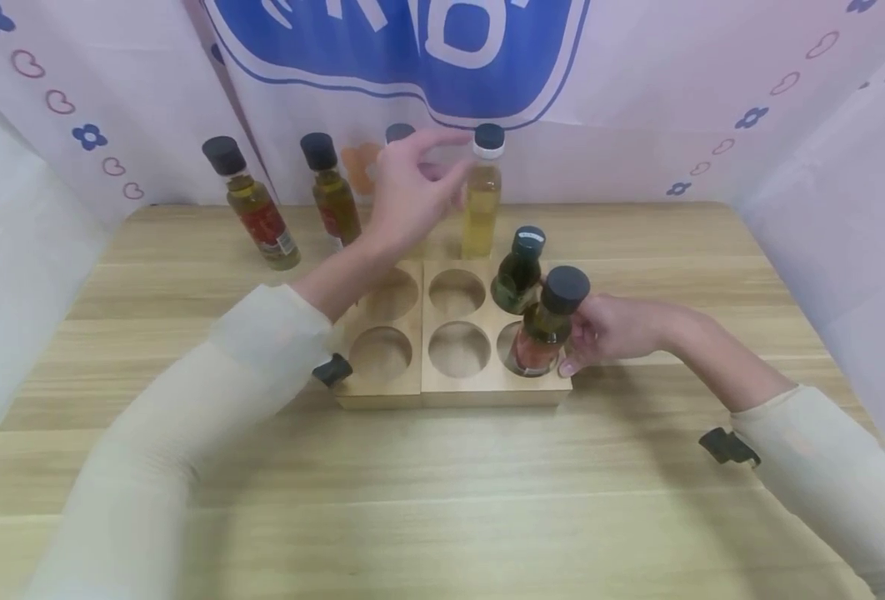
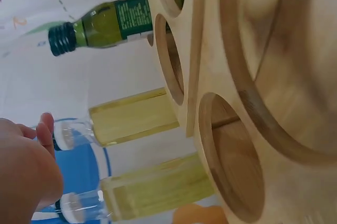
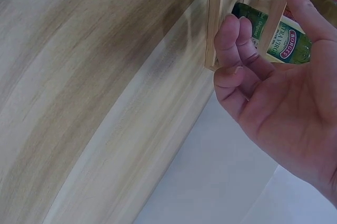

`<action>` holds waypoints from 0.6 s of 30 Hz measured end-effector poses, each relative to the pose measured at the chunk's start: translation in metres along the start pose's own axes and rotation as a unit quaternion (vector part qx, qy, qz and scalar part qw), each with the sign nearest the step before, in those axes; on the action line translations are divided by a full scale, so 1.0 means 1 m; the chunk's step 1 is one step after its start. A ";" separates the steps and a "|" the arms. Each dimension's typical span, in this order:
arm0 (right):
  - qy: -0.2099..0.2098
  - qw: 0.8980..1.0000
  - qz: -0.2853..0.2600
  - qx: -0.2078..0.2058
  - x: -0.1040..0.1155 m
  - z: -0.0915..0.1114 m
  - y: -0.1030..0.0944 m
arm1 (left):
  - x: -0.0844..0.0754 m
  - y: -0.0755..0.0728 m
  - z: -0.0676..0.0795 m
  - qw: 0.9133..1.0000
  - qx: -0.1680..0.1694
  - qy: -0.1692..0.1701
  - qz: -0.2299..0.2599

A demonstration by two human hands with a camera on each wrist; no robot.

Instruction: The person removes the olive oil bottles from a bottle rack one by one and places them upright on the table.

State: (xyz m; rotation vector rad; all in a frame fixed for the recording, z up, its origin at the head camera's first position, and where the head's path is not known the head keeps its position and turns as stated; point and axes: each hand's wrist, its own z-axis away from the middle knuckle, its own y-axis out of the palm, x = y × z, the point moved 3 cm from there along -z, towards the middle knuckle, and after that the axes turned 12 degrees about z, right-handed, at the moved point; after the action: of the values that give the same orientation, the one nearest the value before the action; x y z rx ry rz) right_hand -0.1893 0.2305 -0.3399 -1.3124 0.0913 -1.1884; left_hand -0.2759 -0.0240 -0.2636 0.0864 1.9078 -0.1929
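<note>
My left hand reaches over the wooden bottle rack, thumb and index finger spread, fingertips right at the dark cap of a pale oil bottle standing behind the rack. A second pale oil bottle is mostly hidden by that hand in the head view. At the rack's right end my right hand grips the edge, thumb on the top board and fingers bent beneath it. Beside it, an oil bottle with a red label sits in the front right hole, and a green olive oil bottle in the one behind.
Two red-labelled oil bottles stand at the back left, one farther left and one nearer my left forearm. The rack's other visible holes hold nothing. A printed cloth hangs behind the wooden table.
</note>
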 end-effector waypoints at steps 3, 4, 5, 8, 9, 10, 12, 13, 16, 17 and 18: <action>0.005 1.000 0.000 0.002 0.000 0.000 -0.001 | -0.008 -0.007 0.012 0.999 0.016 0.018 -0.032; 0.007 1.000 0.000 0.002 0.000 0.000 0.000 | -0.010 -0.009 0.016 0.999 0.023 0.023 -0.041; 0.008 1.000 -0.002 0.003 0.000 0.000 0.000 | -0.011 -0.011 0.020 0.998 0.031 0.030 -0.052; 0.009 1.000 -0.005 0.004 0.000 0.000 0.001 | -0.012 -0.017 0.029 0.992 0.059 0.065 -0.094; 0.008 1.000 -0.005 0.003 0.000 0.000 0.000 | -0.012 -0.019 0.032 0.988 0.069 0.082 -0.107; 0.009 1.000 -0.005 0.003 0.001 0.000 0.000 | -0.012 -0.022 0.035 0.985 0.079 0.097 -0.120; 0.010 1.000 -0.004 0.003 0.001 0.000 0.000 | -0.011 -0.028 0.040 0.975 0.097 0.136 -0.145; 0.010 1.000 -0.004 0.004 0.000 0.000 0.000 | -0.010 -0.031 0.042 0.971 0.106 0.150 -0.154; 0.004 1.000 -0.004 0.002 0.000 0.000 0.001 | -0.005 -0.042 0.046 0.957 0.136 0.180 -0.184; 0.000 1.000 -0.004 0.001 -0.001 0.000 0.001 | -0.003 -0.046 0.047 0.952 0.149 0.183 -0.196; -0.003 1.000 -0.004 0.000 -0.001 0.000 0.001 | -0.001 -0.050 0.048 0.948 0.162 0.179 -0.209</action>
State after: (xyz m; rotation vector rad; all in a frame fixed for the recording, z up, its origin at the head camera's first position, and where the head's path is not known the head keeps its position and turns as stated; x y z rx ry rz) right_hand -0.1891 0.2304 -0.3412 -1.3174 0.0822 -1.1921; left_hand -0.2388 -0.0815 -0.2737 -0.0707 2.2227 -0.8283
